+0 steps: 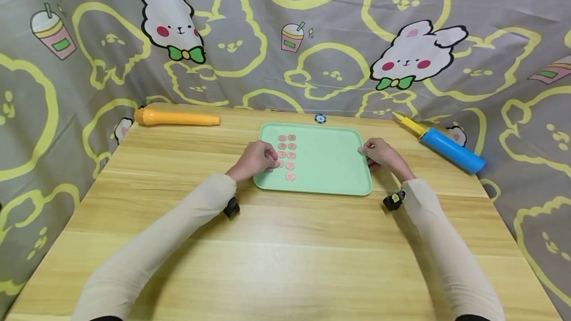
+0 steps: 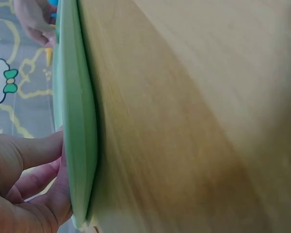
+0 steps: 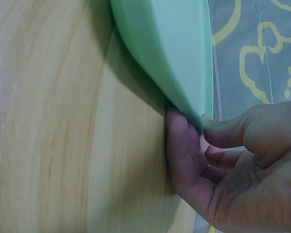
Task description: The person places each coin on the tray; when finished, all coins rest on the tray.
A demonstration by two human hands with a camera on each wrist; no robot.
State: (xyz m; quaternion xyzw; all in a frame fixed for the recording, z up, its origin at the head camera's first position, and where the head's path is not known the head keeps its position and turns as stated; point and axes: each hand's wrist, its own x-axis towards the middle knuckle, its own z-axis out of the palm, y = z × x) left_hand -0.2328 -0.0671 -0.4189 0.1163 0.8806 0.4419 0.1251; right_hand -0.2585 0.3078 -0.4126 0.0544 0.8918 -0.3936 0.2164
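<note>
A light green tray (image 1: 330, 162) lies toward the back of the table. Several copper coins (image 1: 290, 176) form two columns on its left part. My left hand (image 1: 256, 159) reaches over the tray's left side, thumb and fingertips pinching a coin (image 1: 280, 164) at the near end of the left column. In the left wrist view the tray wall hides these fingertips. At the tray's right edge, my right hand (image 1: 379, 153) grips the rim. The right wrist view shows the thumb (image 3: 225, 132) on the rim and curled fingers (image 3: 184, 145) beneath its outer side.
An orange tube-shaped thing (image 1: 178, 117) lies at the back left of the wooden table (image 1: 267, 251). Behind the tray is a small blue and white round chip (image 1: 320, 119). A blue and yellow pump (image 1: 450, 150) lies at the right edge. A patterned curtain (image 1: 330, 24) hangs behind.
</note>
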